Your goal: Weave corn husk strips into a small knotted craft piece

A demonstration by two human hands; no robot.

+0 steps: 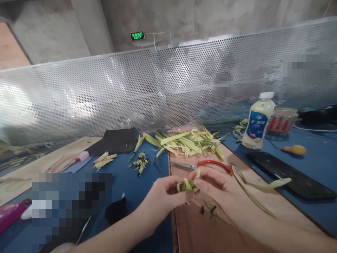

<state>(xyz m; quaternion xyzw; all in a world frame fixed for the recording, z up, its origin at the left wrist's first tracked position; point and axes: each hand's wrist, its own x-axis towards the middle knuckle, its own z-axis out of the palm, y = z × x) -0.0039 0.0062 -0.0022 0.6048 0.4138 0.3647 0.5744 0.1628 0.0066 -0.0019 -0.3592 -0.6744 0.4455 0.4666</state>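
Above a reddish-brown board (200, 225), both hands meet around a small bundle of folded green leaf strips (188, 185) that look like corn husk. My left hand (168, 193) pinches the bundle from the left, thumb in front. My right hand (213, 184) grips its right side between thumb and fingers. One strip end stands up between the hands; the bundle's underside is hidden. Just behind lie scissors (214, 164) with red handles, blades pointing left. Farther back is a heap of loose green leaf strips (189, 142). Long strips (252, 193) lie right of my right hand.
Small knotted leaf pieces (140, 163) lie left of the board on the blue table (155, 168). To the right are a bottle (258, 121), a black phone-like slab (289, 174), a jar (282, 120) and a yellow gourd-shaped object (295, 150). A perforated metal screen (131, 91) stands behind.
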